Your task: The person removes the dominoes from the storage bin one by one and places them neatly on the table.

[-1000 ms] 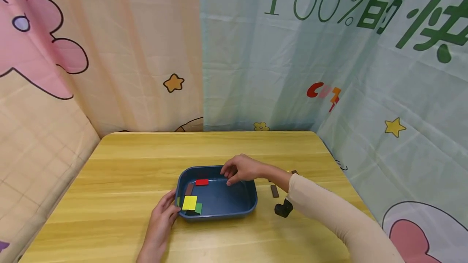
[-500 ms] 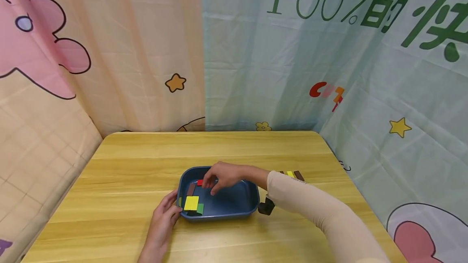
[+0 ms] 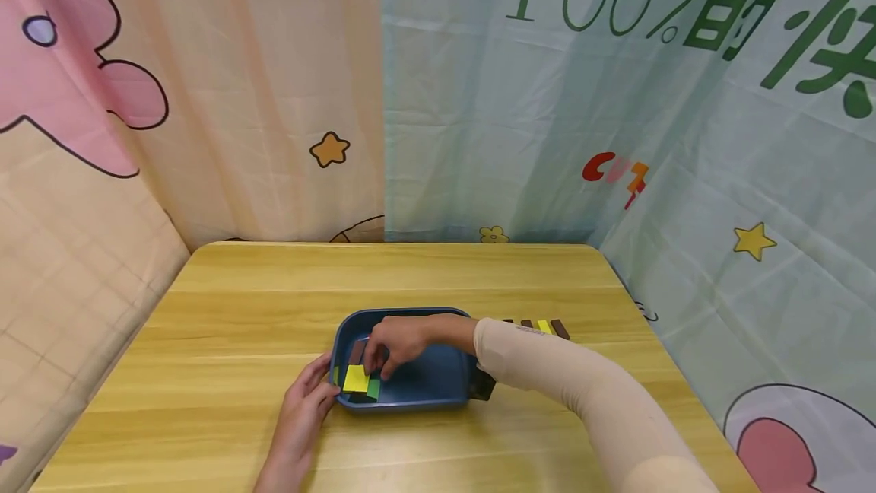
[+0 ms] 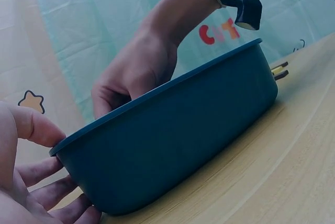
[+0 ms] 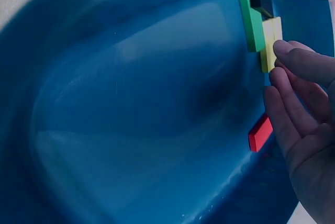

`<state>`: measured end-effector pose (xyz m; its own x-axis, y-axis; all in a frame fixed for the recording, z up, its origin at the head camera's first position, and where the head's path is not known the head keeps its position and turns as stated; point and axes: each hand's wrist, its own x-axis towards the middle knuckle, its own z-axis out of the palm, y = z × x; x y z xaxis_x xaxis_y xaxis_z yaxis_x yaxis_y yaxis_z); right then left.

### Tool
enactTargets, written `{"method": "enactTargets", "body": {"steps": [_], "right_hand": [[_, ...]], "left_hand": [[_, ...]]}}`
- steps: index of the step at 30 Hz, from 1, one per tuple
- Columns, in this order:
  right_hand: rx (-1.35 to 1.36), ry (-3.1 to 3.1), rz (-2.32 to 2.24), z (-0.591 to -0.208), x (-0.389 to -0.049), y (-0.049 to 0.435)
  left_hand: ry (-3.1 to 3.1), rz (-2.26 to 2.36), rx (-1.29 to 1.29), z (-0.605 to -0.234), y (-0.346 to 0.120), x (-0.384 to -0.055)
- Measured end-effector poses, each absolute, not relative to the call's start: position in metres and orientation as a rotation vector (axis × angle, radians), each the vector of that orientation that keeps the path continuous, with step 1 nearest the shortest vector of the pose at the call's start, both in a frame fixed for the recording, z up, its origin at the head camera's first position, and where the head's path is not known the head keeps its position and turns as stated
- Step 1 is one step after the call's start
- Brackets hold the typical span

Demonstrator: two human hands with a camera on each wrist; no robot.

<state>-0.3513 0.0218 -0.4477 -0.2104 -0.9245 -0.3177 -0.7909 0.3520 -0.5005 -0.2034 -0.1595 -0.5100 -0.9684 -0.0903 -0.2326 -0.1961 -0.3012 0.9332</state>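
Note:
A blue plastic tub (image 3: 404,406) stands on the table. My left hand (image 3: 301,411) grips its left end, thumb over the rim and fingers against the outer wall. My right hand (image 3: 399,342) reaches inside, fingers loosely bent, thumb apart from them in the head view. Its fingertips are right at the yellow blocks (image 3: 355,379). Under these lie a green block (image 5: 252,24) and a black block (image 5: 261,1). A brown block (image 3: 357,351) lies behind the yellow ones. The red block (image 5: 260,133) shows in the right wrist view, hidden by my hand in the head view.
Brown blocks (image 3: 560,329) and a yellow block (image 3: 544,327) lie on the table beyond the tub's right end. A black device (image 3: 482,385) hangs below my right wrist. Printed curtains (image 3: 445,135) close off the table's back and sides.
My right hand has moved left across the tub, from its far right rim past the red block to the yellow blocks. The left hand keeps its hold on the tub.

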Motion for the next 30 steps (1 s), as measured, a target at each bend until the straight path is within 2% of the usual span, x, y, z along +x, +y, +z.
{"method": "enactTargets", "body": {"steps": [30], "right_hand": [[-1.616,1.993,0.030,-0.454,-0.346,-0.008]], "left_hand": [[1.851,2.469,-0.347,-0.511,-0.159,-0.199]]}}
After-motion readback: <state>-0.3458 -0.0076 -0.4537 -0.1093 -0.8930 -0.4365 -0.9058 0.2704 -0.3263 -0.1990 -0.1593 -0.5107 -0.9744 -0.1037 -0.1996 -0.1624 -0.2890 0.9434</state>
